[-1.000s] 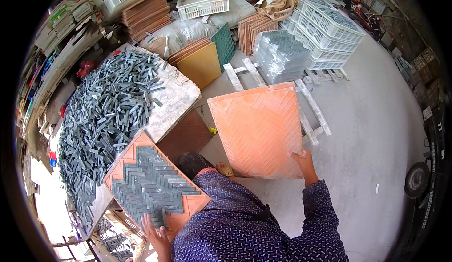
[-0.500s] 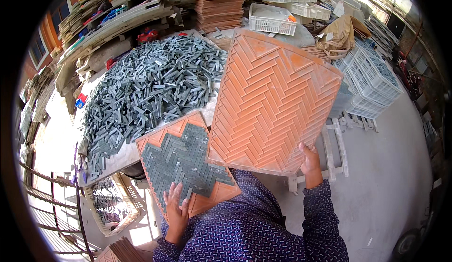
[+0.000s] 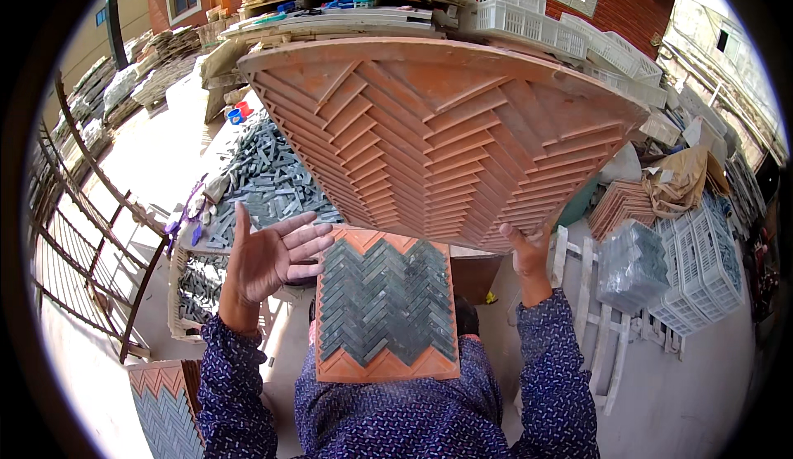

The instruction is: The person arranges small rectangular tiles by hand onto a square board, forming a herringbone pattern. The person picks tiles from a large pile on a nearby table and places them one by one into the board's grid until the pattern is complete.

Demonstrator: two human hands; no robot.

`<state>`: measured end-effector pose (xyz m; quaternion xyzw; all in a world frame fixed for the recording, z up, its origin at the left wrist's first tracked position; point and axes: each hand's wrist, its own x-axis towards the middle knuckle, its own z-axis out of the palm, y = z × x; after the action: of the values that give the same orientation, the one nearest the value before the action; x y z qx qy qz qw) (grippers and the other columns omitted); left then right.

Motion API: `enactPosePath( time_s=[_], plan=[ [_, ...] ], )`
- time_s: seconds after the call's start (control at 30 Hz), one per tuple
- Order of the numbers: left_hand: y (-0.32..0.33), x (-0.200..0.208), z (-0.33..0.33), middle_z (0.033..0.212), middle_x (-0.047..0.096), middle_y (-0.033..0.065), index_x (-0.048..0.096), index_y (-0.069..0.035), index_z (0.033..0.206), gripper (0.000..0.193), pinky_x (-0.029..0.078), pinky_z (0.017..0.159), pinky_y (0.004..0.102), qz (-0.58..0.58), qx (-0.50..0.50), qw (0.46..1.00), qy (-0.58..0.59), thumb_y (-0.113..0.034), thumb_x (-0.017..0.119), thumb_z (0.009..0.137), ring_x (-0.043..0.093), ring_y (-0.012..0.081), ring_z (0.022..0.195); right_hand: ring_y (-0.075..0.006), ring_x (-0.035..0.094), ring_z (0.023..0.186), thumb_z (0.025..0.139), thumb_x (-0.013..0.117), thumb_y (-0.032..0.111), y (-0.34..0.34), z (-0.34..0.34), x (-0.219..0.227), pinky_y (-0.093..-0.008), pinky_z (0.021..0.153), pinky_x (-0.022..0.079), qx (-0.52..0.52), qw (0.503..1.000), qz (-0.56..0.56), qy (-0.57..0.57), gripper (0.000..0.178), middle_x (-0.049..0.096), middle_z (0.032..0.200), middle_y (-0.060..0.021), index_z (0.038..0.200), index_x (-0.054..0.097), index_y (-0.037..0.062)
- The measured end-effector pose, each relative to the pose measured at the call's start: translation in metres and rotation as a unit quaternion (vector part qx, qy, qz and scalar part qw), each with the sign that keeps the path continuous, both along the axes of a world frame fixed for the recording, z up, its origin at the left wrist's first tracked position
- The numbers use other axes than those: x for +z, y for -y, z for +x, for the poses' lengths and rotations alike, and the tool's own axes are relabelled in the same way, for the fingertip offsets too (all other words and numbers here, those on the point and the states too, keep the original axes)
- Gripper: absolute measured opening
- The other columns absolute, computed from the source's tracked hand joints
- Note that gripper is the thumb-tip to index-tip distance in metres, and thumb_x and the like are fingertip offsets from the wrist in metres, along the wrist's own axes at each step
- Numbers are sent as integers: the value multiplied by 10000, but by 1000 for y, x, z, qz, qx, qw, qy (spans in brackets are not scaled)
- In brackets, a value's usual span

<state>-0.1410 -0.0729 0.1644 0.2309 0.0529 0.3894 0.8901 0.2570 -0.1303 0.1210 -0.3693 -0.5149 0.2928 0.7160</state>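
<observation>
My right hand (image 3: 530,262) grips the lower right corner of an orange herringbone mould tray (image 3: 446,158), thumb on its ridged face. The tray is raised and tilted, filling the upper middle, and its slots hold no tiles. On my lap lies a second orange tray (image 3: 388,370), mostly covered with dark green-grey strip tiles (image 3: 384,298) set in zigzag rows. Left of this tray, my left hand (image 3: 273,257) is lifted with its palm showing and fingers spread, holding nothing.
Ahead, a heap of loose strip tiles (image 3: 273,170) covers a table, partly hidden by the raised tray. A crate of tile pieces (image 3: 198,290) stands at lower left, beside a metal railing (image 3: 99,244). White crates (image 3: 702,253) and a wooden pallet (image 3: 591,319) are at right.
My left hand has come up off the tiles on the lap tray. The empty tray has risen and tipped in my right hand. The lap tray now sits straighter, and the view has shifted.
</observation>
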Motion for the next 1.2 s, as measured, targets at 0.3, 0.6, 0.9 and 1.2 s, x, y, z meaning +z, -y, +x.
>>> enactPosePath(
  time_s=[0.3,0.6,0.9,1.2],
  plan=[
    [30,-14,-31,1250,531,270,367,112,1334,611,529,863,437,90,247,866,-425,-260,544,883,601,335,1071,-247,632,867,737,685,61,-40,-24,-3,-339,793,483,75,936,77,335,156,691,898,-83,891,707,55],
    [70,-123,-23,1276,545,153,393,72,1344,577,438,958,307,77,176,916,-352,-153,599,854,572,206,1105,-330,605,1066,803,613,92,13,-33,-85,-385,909,494,-189,835,38,515,262,643,1094,-168,1053,689,72],
    [89,-190,-28,1252,559,142,447,83,1277,390,412,986,322,42,190,923,-331,-52,491,914,546,202,1133,-324,587,1113,807,587,55,11,-33,-127,-377,935,491,-157,844,18,513,276,621,1156,-167,1067,680,64],
    [84,-200,-21,1221,584,124,474,74,1254,368,435,961,322,58,212,923,-316,-63,500,914,575,202,1089,-307,577,1127,822,554,41,5,-35,-148,-371,946,477,-159,832,8,531,300,619,1150,-155,1102,656,67]
  ],
)
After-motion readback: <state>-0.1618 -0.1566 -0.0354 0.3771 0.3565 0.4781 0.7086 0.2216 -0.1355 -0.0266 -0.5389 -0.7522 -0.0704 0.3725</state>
